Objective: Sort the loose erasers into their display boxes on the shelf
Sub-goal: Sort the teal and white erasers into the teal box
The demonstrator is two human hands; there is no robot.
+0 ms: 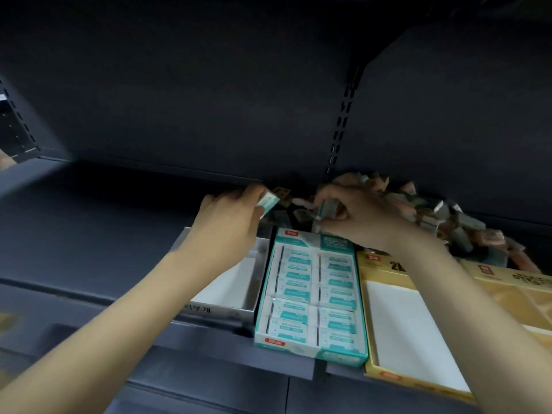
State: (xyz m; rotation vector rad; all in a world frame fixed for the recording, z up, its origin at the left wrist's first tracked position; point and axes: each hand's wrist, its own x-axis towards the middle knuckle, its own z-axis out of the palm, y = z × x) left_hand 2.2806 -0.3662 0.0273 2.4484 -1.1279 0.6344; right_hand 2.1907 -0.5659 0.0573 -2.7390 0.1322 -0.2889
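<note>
Gripping 1 eraser each, both hands reach behind the teal box.

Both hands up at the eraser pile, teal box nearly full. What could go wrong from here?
1. The teal display box looks almost packed, so the erasers held by the left hand and right hand may not seat.
2. The loose eraser pile is heaped; pulling from it could spill pieces.
3. The teal box overhangs the shelf edge; pressing down might tip it.
</note>
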